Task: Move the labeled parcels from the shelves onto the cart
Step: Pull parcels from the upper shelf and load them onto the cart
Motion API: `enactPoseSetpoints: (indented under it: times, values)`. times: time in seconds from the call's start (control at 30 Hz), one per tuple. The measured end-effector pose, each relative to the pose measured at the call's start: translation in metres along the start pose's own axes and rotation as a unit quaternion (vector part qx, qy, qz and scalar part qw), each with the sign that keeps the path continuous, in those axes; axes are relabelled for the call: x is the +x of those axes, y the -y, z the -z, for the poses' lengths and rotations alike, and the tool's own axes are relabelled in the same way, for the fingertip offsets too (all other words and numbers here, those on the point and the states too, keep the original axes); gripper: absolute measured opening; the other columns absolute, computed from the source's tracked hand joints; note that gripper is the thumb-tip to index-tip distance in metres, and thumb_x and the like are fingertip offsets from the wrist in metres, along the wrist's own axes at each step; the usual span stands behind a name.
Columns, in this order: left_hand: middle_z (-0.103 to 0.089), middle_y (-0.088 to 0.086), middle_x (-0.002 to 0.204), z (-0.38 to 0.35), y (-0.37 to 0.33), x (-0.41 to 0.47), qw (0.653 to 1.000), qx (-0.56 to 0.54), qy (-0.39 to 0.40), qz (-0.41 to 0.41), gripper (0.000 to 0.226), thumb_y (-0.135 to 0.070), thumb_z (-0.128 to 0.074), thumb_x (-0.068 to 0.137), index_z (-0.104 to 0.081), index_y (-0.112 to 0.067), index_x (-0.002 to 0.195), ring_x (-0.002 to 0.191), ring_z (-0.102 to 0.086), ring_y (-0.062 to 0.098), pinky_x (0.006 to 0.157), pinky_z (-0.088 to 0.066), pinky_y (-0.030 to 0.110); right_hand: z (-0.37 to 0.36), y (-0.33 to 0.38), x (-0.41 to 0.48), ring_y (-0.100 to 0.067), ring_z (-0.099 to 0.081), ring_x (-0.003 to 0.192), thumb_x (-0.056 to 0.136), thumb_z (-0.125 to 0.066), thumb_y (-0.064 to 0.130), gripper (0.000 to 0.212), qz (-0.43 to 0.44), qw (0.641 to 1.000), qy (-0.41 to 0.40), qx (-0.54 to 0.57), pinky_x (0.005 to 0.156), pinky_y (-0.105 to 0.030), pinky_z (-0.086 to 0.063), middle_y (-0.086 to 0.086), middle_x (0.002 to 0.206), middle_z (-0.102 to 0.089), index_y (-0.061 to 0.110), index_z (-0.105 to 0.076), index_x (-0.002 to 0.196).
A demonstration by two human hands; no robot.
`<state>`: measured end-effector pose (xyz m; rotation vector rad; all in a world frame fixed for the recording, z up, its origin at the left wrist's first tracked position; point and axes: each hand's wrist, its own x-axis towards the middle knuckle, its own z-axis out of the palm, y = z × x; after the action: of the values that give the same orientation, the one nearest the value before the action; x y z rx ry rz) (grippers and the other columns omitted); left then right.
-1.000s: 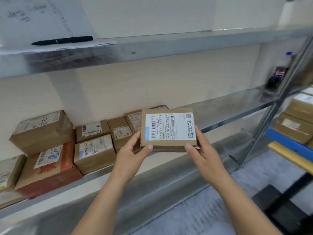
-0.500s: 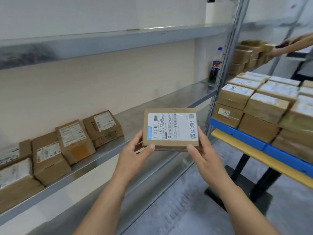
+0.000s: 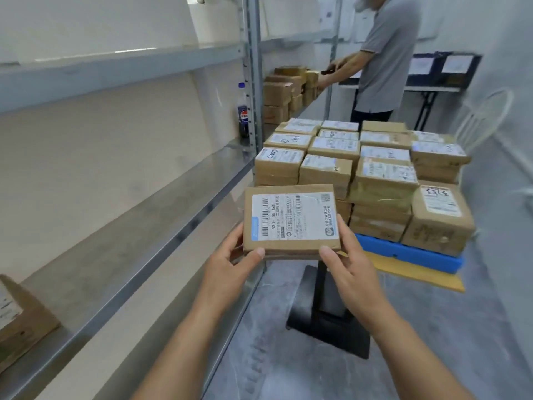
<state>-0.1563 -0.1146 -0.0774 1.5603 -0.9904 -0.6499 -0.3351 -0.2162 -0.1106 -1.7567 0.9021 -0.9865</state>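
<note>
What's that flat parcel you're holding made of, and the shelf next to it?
The parcel: brown cardboard, matte, with creased edges and a white printed paper label. The shelf: metal, probably galvanised or stainless steel, judging by its grey dull sheen and soft reflections.

The shelf parcel is cut off by the left edge.

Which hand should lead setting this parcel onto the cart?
Right, probably: both hands grip the parcel, but the right hand is on the side nearer the cart; the left hand is by the shelf.
</note>
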Motion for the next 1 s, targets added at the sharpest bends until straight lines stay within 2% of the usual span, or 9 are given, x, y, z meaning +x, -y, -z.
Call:
enactPoseSetpoints:
  times: [0.07, 0.17, 0.27, 0.33, 0.53, 0.63, 0.7, 0.8, 1.0]
  values:
    - [-0.065, -0.025, 0.113, -0.017, -0.001, 0.022, 1.0, -0.007, 0.023, -0.005, 0.05, -0.018, -0.064, 0.087, -0.05, -0.051, 0.121, 0.107, -0.058, -0.004, 0.095, -0.047, 0.027, 0.015, -0.003, 0.014, 0.008, -0.032, 0.133, 0.095, -0.053, 0.028, 0.06, -0.002, 1.0, -0.027, -0.013, 0.108, -0.023, -0.033, 0.024, 0.146, -0.035, 0.048, -0.022, 0.143]
    - [-0.065, -0.027, 0.111, -0.037, -0.007, 0.055, 0.998, -0.009, 0.053, -0.015, 0.049, -0.021, -0.065, 0.086, -0.049, -0.058, 0.114, 0.106, -0.058, -0.005, 0.098, -0.047, 0.032, 0.032, -0.004, 0.033, 0.018, -0.033, 0.126, 0.096, -0.055, 0.027, 0.056, -0.003, 0.997, -0.072, -0.019, 0.103, -0.012, -0.032, 0.029, 0.14, -0.036, 0.058, -0.023, 0.13]
    - [-0.063, -0.027, 0.113, -0.054, -0.018, 0.088, 0.996, -0.008, 0.088, -0.03, 0.049, -0.022, -0.065, 0.087, -0.049, -0.058, 0.115, 0.109, -0.057, -0.004, 0.098, -0.047, 0.031, 0.044, -0.006, 0.054, 0.003, -0.041, 0.13, 0.087, -0.054, 0.04, 0.057, -0.003, 0.99, -0.136, -0.019, 0.109, -0.028, -0.036, 0.022, 0.141, -0.044, 0.052, -0.029, 0.136]
    - [-0.061, -0.027, 0.117, -0.063, -0.028, 0.111, 0.993, -0.003, 0.106, -0.047, 0.049, -0.024, -0.065, 0.087, -0.049, -0.052, 0.124, 0.112, -0.055, -0.003, 0.097, -0.046, 0.028, 0.053, -0.004, 0.07, 0.0, -0.042, 0.13, 0.084, -0.053, 0.045, 0.057, 0.006, 0.986, -0.167, -0.024, 0.11, -0.035, -0.037, 0.022, 0.14, -0.046, 0.057, -0.03, 0.135]
    - [-0.059, -0.028, 0.118, -0.094, -0.056, 0.172, 0.983, -0.002, 0.153, -0.1, 0.045, -0.034, -0.061, 0.088, -0.047, -0.046, 0.129, 0.105, -0.054, -0.01, 0.093, -0.046, 0.023, 0.08, 0.008, 0.113, -0.001, -0.048, 0.124, 0.082, -0.049, 0.053, 0.051, 0.029, 0.967, -0.249, -0.04, 0.104, -0.037, -0.044, 0.025, 0.134, -0.05, 0.068, -0.031, 0.128]
    - [-0.059, -0.027, 0.119, -0.117, -0.066, 0.196, 0.977, -0.007, 0.179, -0.115, 0.04, -0.038, -0.059, 0.089, -0.048, -0.049, 0.126, 0.109, -0.054, -0.006, 0.094, -0.046, 0.027, 0.099, 0.006, 0.126, 0.006, -0.052, 0.113, 0.092, -0.054, 0.036, 0.053, 0.034, 0.961, -0.272, -0.037, 0.092, -0.017, -0.046, 0.023, 0.129, -0.053, 0.05, -0.034, 0.138]
    - [-0.059, -0.026, 0.118, -0.136, -0.073, 0.207, 0.972, -0.003, 0.199, -0.124, 0.039, -0.039, -0.057, 0.089, -0.048, -0.048, 0.127, 0.107, -0.054, -0.007, 0.089, -0.047, 0.024, 0.115, 0.003, 0.132, 0.01, -0.053, 0.108, 0.096, -0.054, 0.024, 0.052, 0.029, 0.955, -0.295, -0.035, 0.085, -0.006, -0.043, 0.02, 0.127, -0.055, 0.038, -0.036, 0.142]
    - [-0.059, -0.028, 0.112, -0.164, -0.086, 0.219, 0.967, 0.01, 0.221, -0.127, 0.035, -0.04, -0.054, 0.091, -0.047, -0.049, 0.124, 0.101, -0.052, -0.013, 0.076, -0.04, 0.011, 0.142, -0.002, 0.14, 0.01, -0.053, 0.109, 0.092, -0.053, 0.029, 0.05, 0.03, 0.946, -0.32, -0.048, 0.083, -0.003, -0.041, 0.024, 0.124, -0.056, 0.045, -0.038, 0.136]
    - [-0.061, -0.015, 0.118, -0.233, -0.106, 0.239, 0.958, 0.031, 0.256, -0.129, 0.036, -0.039, -0.049, 0.095, -0.047, -0.036, 0.131, 0.103, -0.055, -0.003, 0.074, -0.041, 0.014, 0.208, -0.027, 0.157, 0.012, -0.056, 0.102, 0.097, -0.051, 0.02, 0.047, 0.008, 0.938, -0.342, -0.045, 0.083, -0.008, -0.045, 0.023, 0.118, -0.057, 0.028, -0.041, 0.143]
